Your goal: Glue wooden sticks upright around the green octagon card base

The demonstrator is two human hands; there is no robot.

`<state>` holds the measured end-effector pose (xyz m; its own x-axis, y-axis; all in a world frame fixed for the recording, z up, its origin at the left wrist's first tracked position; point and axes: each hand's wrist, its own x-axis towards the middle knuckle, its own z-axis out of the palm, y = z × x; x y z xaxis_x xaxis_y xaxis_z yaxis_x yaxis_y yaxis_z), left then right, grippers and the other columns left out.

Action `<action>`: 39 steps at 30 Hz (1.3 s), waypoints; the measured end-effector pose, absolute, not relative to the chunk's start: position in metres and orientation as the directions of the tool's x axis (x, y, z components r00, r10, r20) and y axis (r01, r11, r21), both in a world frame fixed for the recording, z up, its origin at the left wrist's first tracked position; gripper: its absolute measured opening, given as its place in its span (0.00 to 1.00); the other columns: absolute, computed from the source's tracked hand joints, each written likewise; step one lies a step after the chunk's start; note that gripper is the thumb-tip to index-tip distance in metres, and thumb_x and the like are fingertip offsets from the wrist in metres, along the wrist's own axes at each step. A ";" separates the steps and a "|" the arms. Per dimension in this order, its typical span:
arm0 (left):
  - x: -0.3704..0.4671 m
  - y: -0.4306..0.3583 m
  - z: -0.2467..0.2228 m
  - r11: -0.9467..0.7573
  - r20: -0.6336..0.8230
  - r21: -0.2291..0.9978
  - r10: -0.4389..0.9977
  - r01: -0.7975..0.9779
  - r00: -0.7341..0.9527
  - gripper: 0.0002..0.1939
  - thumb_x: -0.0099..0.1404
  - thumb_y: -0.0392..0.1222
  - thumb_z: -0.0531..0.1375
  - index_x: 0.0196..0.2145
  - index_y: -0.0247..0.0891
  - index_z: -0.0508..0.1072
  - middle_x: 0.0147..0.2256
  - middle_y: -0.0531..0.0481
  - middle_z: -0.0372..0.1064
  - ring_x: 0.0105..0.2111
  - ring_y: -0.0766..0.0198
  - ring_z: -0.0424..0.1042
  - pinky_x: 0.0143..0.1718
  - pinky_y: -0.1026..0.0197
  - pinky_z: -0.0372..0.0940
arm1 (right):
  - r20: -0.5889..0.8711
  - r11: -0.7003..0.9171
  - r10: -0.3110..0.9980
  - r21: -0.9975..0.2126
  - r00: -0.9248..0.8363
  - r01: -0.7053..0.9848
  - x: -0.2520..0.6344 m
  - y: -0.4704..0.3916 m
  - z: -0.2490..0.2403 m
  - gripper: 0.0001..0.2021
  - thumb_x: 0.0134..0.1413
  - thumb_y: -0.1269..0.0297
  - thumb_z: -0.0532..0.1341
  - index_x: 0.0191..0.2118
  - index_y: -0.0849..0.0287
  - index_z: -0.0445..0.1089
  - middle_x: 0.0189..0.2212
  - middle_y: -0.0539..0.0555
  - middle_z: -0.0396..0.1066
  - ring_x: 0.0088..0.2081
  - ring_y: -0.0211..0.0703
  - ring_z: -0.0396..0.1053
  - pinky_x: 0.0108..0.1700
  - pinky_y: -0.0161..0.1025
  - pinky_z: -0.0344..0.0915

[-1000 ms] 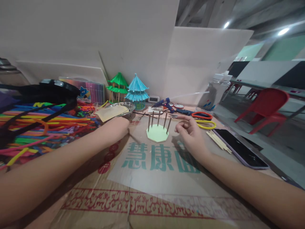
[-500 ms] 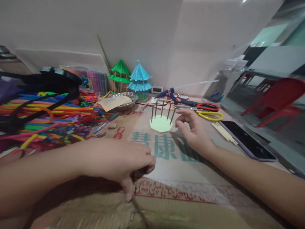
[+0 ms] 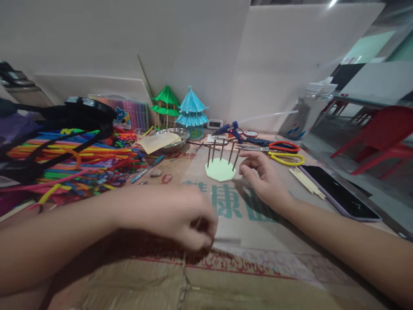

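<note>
A pale green octagonal base lies on the cardboard, with several thin brown sticks standing up along its far and right sides. Beside its right edge rests my right hand, its fingers bent and apart with nothing in them; whether a fingertip touches the base I cannot tell. My left hand hovers over the near part of the cardboard, blurred, thumb and fingers pinched together. A faint thin brown stick seems to poke out to the right of the pinch; the rest is hidden by the fingers.
Behind the base are a hot glue gun, scissors, a metal bowl, and green and blue model pavilions. Colourful pipe cleaners heap up at left. Pale sticks and a phone lie at right.
My left hand has lifted from the near edge and moved away from me and slightly right, bringing the stick with it. My right hand stays by the base. The view has shifted slightly.
</note>
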<state>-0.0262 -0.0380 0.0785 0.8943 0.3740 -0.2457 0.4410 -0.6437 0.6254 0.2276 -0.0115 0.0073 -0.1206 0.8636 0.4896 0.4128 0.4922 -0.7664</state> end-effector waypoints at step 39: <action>-0.004 -0.031 0.044 -0.236 0.198 0.972 0.777 -0.015 0.597 0.06 0.67 0.42 0.64 0.35 0.37 0.79 0.23 0.55 0.74 0.24 0.68 0.75 0.27 0.68 0.68 | -0.022 -0.080 0.791 -0.994 -0.612 -0.068 0.201 -0.044 0.013 0.15 0.57 0.54 0.69 0.35 0.63 0.74 0.32 0.53 0.78 0.30 0.35 0.75 0.37 0.36 0.72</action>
